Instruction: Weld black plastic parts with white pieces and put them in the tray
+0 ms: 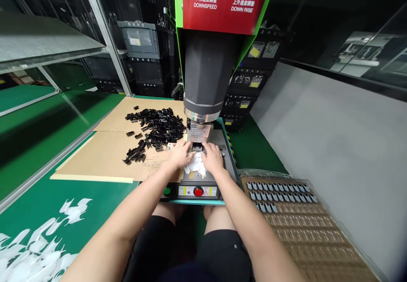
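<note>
Both my hands rest on the base plate [226, 143] of a press machine, under its grey cylindrical head [206, 78]. My left hand [182, 154] and my right hand [212, 156] meet at a small dark part [197, 147] seated in the fixture below the metal horn [199, 132]. Fingers of both hands touch that part; whether either grips it is hidden. Pale scraps [196, 166] lie between my wrists. A heap of small black plastic parts [155, 130] lies on cardboard [104, 154] just left of my left hand.
A red button [198, 191] and a green button [167, 191] sit on the machine's front panel. A brown tray [305, 227] with rows of grey parts lies at the right. White scraps [38, 244] lie at the lower left. Black crates [143, 53] stand behind.
</note>
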`<state>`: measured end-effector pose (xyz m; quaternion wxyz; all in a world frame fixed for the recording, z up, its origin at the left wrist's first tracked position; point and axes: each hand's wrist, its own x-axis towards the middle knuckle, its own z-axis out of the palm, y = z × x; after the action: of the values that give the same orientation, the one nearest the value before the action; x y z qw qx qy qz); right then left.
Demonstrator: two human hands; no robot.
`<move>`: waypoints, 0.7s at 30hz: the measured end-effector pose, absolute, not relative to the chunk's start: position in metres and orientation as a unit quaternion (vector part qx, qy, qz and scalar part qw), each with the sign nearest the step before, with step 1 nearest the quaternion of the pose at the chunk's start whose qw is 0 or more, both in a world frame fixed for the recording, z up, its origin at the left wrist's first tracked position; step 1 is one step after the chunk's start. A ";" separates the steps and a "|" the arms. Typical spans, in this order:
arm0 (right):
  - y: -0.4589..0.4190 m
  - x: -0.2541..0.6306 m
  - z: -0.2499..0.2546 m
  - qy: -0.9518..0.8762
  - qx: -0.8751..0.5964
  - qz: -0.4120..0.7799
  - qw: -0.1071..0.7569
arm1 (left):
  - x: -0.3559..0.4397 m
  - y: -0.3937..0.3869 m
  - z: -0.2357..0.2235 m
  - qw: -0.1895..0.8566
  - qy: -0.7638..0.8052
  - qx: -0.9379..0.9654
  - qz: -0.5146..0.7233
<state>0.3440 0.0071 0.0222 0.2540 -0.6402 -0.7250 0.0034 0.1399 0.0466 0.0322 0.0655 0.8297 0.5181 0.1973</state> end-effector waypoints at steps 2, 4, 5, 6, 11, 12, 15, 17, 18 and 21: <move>-0.016 0.368 0.017 -0.719 -0.628 0.009 0.297 | 0.112 0.034 0.029 0.082 0.517 0.822 0.224; -0.047 0.399 0.009 -0.727 -0.613 0.010 0.310 | 0.076 0.016 0.018 0.088 0.502 0.831 0.225; -0.063 0.415 0.004 -0.735 -0.607 0.015 0.301 | 0.058 0.005 0.010 0.092 0.498 0.836 0.210; -0.079 0.430 -0.002 -0.743 -0.606 0.020 0.285 | 0.042 -0.005 0.002 0.103 0.500 0.840 0.183; -0.132 0.475 -0.027 -0.764 -0.618 0.023 0.182 | 0.001 -0.044 -0.026 0.106 0.476 0.868 0.086; -0.135 0.478 -0.030 -0.766 -0.620 0.013 0.172 | 0.000 -0.047 -0.027 0.101 0.475 0.870 0.087; -0.137 0.481 -0.037 -0.763 -0.625 -0.001 0.163 | 0.002 -0.048 -0.027 0.098 0.482 0.866 0.087; -0.135 0.479 -0.037 -0.759 -0.630 0.004 0.166 | 0.003 -0.046 -0.026 0.098 0.483 0.866 0.085; -0.134 0.477 -0.036 -0.757 -0.631 0.007 0.169 | 0.003 -0.046 -0.025 0.098 0.484 0.866 0.085; -0.127 0.460 -0.028 -0.753 -0.628 0.009 0.196 | 0.013 -0.044 -0.025 0.105 0.485 0.862 0.103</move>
<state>0.4603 -0.1269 -0.0279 0.1958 -0.6282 -0.7530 0.0086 0.0134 -0.0443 -0.0248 0.1049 0.8618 0.4855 0.1032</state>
